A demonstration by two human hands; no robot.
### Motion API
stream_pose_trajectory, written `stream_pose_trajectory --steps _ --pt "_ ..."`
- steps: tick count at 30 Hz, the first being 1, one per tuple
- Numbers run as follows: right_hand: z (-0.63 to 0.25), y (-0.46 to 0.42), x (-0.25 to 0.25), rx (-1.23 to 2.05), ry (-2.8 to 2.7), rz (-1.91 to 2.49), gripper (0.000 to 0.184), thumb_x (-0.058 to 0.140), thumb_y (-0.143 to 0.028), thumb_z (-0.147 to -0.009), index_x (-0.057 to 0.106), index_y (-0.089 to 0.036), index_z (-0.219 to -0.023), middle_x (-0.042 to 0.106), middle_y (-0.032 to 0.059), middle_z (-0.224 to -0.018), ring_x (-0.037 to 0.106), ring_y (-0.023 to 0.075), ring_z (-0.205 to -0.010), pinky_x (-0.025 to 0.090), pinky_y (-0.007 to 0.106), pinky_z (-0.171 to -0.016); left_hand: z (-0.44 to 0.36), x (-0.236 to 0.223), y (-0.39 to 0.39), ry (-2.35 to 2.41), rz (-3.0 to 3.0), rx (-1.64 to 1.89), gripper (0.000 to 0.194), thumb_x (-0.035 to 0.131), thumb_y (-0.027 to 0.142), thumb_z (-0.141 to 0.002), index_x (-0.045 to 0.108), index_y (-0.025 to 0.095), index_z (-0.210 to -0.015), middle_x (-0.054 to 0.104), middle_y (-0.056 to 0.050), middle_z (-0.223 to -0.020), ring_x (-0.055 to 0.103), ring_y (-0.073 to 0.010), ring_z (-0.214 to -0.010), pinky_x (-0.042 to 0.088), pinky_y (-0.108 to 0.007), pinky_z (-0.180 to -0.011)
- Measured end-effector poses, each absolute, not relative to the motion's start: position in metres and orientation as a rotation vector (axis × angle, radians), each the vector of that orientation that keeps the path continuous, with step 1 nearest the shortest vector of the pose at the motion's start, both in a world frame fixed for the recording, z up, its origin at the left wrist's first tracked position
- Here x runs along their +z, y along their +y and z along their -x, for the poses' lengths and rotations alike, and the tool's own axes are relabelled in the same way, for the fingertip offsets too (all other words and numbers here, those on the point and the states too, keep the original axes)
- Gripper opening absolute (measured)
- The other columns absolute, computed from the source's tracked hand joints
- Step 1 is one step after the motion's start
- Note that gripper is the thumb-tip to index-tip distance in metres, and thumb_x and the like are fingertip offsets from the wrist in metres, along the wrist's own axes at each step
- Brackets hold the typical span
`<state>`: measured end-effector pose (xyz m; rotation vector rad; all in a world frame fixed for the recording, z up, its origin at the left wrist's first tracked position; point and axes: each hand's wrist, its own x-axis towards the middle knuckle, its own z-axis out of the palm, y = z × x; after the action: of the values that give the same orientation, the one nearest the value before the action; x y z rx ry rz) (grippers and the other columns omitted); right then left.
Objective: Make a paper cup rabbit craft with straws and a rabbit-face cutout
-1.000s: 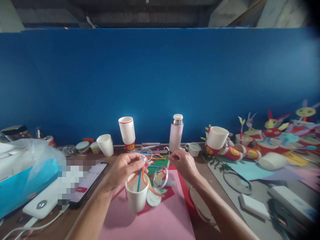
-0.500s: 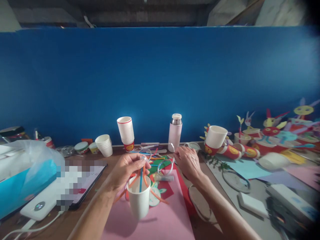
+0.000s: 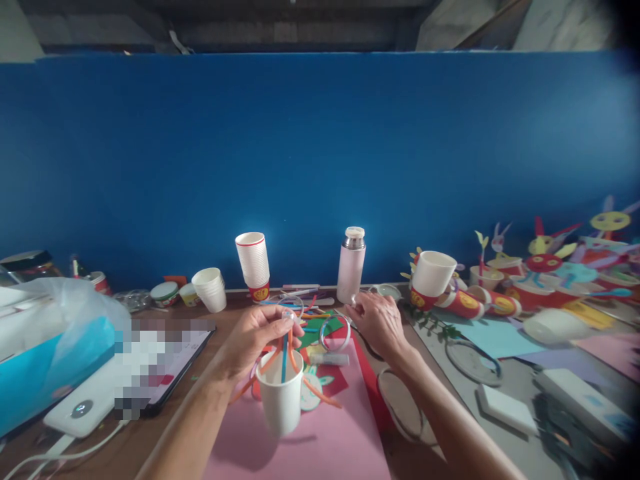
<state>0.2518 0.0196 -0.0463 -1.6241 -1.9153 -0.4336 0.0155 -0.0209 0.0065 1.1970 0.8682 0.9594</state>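
Paper cup (image 3: 281, 400), white, holding colored strips (image 3: 285, 357)

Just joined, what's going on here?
A person is working at a wooden table covered in craft materials. Their left hand pinches coloured paper strips that run down into a white paper cup, which looks lifted above a pink paper sheet. Their right hand holds nothing visible and sits near a paper ring and a pale pink flask.
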Motion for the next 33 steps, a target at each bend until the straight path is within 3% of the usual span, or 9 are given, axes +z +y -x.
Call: stream_pose_trajectory --steps 6,9,11,14,23,33 --pt "-0.255 0.021 -0.045 -0.200 -1.878 1.636 0.024 0.052 -0.034 -0.077 0.048 -0.019 -0.059 0.057 -0.0015 -0.058 0.050 0.0132 -0.058 0.027 0.027 -0.061 -0.016 0.006 -0.020 0.892 -1.218 0.961 0.019 0.060 0.031 -0.073 0.064 0.012 -0.074 0.065 -0.009 -0.072 0.061 -0.0173 -0.065 0.047 -0.028 -0.060" --pt "-0.261 0.022 -0.041 0.106 -1.860 1.632 0.012 0.055 -0.033 -0.073 0.055 -0.021 -0.073 0.061 -0.0032 -0.064 0.053 0.0128 -0.060 0.030 0.023 -0.057 -0.017 0.006 -0.019 0.893 -1.233 0.970 0.019 0.060 0.031 -0.073 0.064 0.012 -0.074 0.065 -0.008 -0.074 0.060 -0.0167 -0.064 0.047 -0.027 -0.059" --pt "-0.267 0.022 -0.036 0.225 -1.816 1.629 0.018 0.055 -0.035 -0.072 0.058 -0.022 -0.084 0.062 -0.0032 -0.067 0.055 0.0135 -0.061 0.032 0.022 -0.054 -0.016 0.006 -0.018 0.887 -1.229 0.974 0.019 0.060 0.031 -0.074 0.064 0.013 -0.075 0.065 -0.008 -0.074 0.060 -0.0166 -0.065 0.047 -0.027 -0.059" --pt "-0.274 0.018 -0.025 0.201 -1.689 1.605 0.022 0.053 -0.036 -0.073 0.059 -0.022 -0.089 0.062 -0.0022 -0.066 0.054 0.0139 -0.059 0.034 0.022 -0.053 -0.016 0.006 -0.017 0.874 -1.245 0.952 0.020 0.059 0.031 -0.075 0.064 0.012 -0.075 0.064 -0.008 -0.071 0.060 -0.0165 -0.064 0.046 -0.026 -0.057" --pt "-0.233 -0.019 0.000 0.280 -1.798 1.089 0.017 0.048 -0.027 -0.083 0.063 -0.020 -0.082 0.062 0.0025 -0.075 0.056 0.0148 -0.072 0.041 0.024 -0.067 -0.026 0.004 -0.019 0.744 -1.179 0.865 0.014 0.061 0.026 -0.074 0.063 0.012 -0.072 0.065 -0.007 -0.071 0.059 -0.0135 -0.061 0.044 -0.023 -0.056" --pt "-0.221 -0.032 0.004 0.235 -2.070 0.716 0.017 0.051 -0.022 -0.084 0.062 -0.022 -0.097 0.059 0.0049 -0.087 0.053 0.0156 -0.082 0.042 0.030 -0.073 -0.032 0.002 -0.025 0.610 -1.226 0.793 0.016 0.057 0.023 -0.078 0.065 0.010 -0.081 0.065 -0.007 -0.070 0.057 -0.0123 -0.059 0.042 -0.023 -0.057"
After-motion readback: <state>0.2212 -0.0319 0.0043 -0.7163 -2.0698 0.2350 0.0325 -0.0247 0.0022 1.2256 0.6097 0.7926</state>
